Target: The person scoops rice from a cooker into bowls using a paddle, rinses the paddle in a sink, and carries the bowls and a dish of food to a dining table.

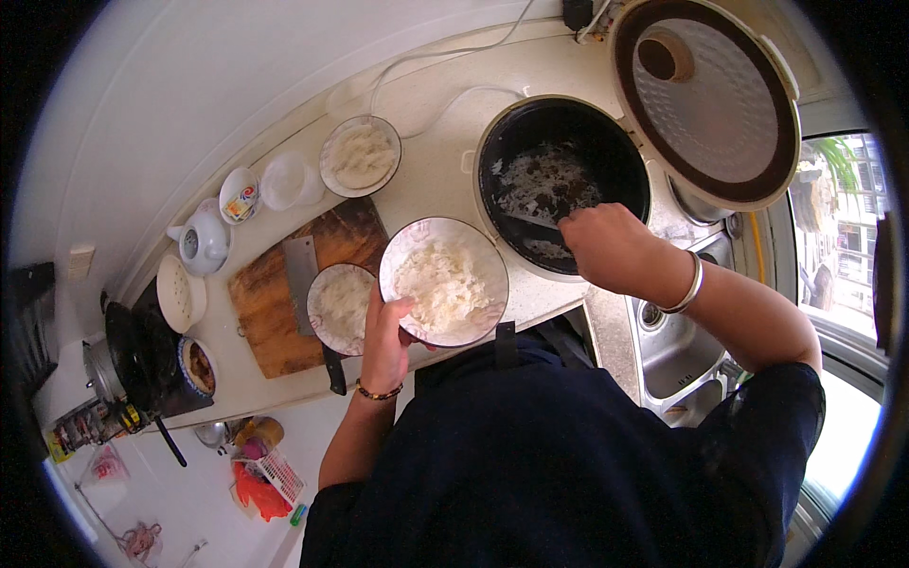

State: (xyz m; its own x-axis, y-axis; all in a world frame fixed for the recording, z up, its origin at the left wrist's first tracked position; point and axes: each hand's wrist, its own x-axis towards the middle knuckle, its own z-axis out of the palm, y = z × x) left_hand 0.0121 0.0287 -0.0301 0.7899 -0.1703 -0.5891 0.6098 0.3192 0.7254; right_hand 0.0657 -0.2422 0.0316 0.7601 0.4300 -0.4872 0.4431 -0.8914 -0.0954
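My left hand [387,326] grips the rim of a patterned bowl [493,284], thumb over its inner edge. Cooked rice [444,287] lies inside. My right hand [611,248] reaches into the rice cooker's dark inner pot [618,153], closed on a thin, pale utensil [529,221], apparently a rice paddle. Its shape is hard to make out. A thin layer of rice [540,181] clings to the pot's bottom. The cooker's lid [710,106] stands raised. Beside my left hand a second bowl of rice [341,305] is partly covered by the held bowl.
Another rice bowl [360,156] stands near the wall. A cleaver [302,266] lies on the wooden cutting board [263,312], its handle past the counter's front edge. Left are a teapot [202,241], a strainer [181,295] and a black wok [131,348]. The sink [675,355] is at right.
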